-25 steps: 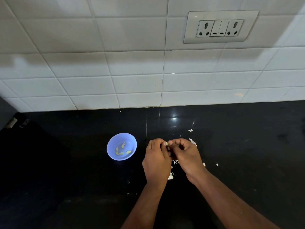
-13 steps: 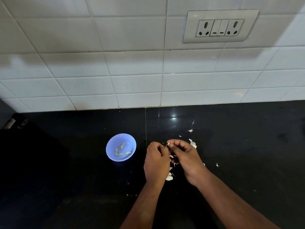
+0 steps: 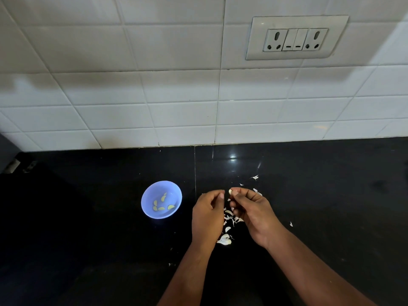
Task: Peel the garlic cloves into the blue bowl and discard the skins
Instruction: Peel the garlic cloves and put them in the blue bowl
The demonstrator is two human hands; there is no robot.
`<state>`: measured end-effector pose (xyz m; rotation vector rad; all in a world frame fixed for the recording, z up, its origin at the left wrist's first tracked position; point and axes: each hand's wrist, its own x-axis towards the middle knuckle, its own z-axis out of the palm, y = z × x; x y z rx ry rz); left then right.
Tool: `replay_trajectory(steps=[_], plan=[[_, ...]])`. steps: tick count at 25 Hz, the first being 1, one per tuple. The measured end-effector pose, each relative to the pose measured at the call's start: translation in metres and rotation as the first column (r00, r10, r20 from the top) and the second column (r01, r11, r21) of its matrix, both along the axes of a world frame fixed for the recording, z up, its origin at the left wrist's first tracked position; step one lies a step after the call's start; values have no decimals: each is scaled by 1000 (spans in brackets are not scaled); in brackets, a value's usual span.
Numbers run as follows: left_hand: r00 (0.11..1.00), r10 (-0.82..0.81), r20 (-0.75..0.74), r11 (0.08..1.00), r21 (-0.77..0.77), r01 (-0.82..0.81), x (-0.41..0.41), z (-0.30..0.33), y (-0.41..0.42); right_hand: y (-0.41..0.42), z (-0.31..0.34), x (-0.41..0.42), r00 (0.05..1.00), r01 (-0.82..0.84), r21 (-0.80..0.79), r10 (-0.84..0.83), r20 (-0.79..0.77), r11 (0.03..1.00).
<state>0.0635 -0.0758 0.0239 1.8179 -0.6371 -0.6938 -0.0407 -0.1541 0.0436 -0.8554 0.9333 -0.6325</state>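
A small blue bowl (image 3: 147,206) sits on the black counter (image 3: 88,239) and holds several peeled yellowish garlic cloves (image 3: 163,197). To its right my right hand (image 3: 254,215) pinches a pale garlic clove (image 3: 230,191) between thumb and fingertips. My left hand (image 3: 207,217) hovers just left of it with curled fingers, and I cannot make out anything in them. White garlic skins (image 3: 229,217) lie scattered on the counter below and between my hands, with a larger piece (image 3: 224,240) near my left wrist.
The white tiled wall (image 3: 176,96) rises behind the counter, with a socket panel (image 3: 295,38) at the upper right. A few stray skin flakes (image 3: 255,177) lie beyond my hands. A dark object (image 3: 8,155) stands at the far left edge.
My hands have drawn slightly apart; the left one has come off the clove, which stays pinched in my right hand. More skins show on the counter between them.
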Motion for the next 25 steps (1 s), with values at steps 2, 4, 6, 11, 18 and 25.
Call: replay_trajectory(steps=[2,4,6,11,18,25], plan=[[995,-1,-102,995,-95,-8,-1,3,-3,-1,-1,-1,1000,-10,-7,10,3,1000],[988,-5,-157,993,-118,-14,-2,6,-4,-1,-2,-1,1000,-25,-7,25,12,1000],[978,1,-207,993,-116,-25,-1,4,-6,-2,-2,-2,999,-38,11,38,36,999],[950,-45,-308,991,-135,3,0,7,-4,-9,-4,-5,988,-139,28,136,69,990],[933,24,-359,995,-83,-57,-2,8,-7,-5,-6,-5,981,-192,-139,186,-52,972],[987,-111,119,911,408,54,9,1,4,-14,-8,-7,991,-14,-135,-4,-135,991]])
